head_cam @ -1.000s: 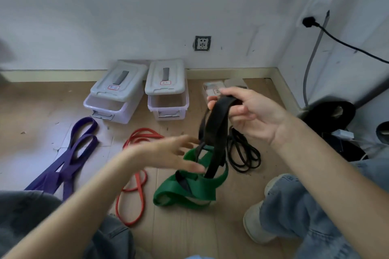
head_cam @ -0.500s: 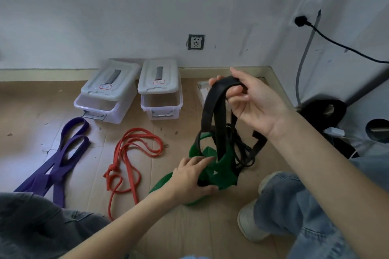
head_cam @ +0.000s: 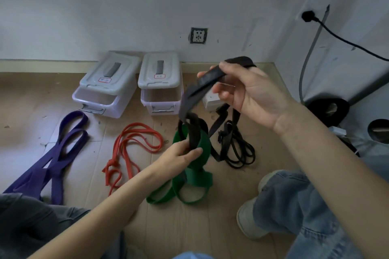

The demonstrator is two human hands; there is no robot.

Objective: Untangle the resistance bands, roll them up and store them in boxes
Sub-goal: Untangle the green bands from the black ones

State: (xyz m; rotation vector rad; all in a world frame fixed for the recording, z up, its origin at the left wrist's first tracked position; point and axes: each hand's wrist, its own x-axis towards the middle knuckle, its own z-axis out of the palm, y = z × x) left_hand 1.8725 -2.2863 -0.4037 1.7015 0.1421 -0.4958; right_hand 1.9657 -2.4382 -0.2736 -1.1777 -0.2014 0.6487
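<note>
Black band [head_cam: 194, 92] loops through the green band [head_cam: 197, 166], so the right hand [head_cam: 248, 90] grips the black one up high while the left hand [head_cam: 183, 153] pinches the knot low, probably to pull them apart. Both hang just above the floor [head_cam: 189, 227]. Two boxes [head_cam: 134, 88] wait by the wall with their fronts open, ready for rolled bands.

The black band [head_cam: 196, 92] looks like matt rubber, dull and faintly dusty. The green band [head_cam: 200, 176], red band [head_cam: 134, 143] and purple band [head_cam: 63, 153] show the same matt, smooth rubber. Both boxes [head_cam: 105, 90] [head_cam: 161, 99] are translucent plastic with opaque grey lids. The floor [head_cam: 179, 227] is pale, matt wood-look board, scuffed towards its far edge.
</note>
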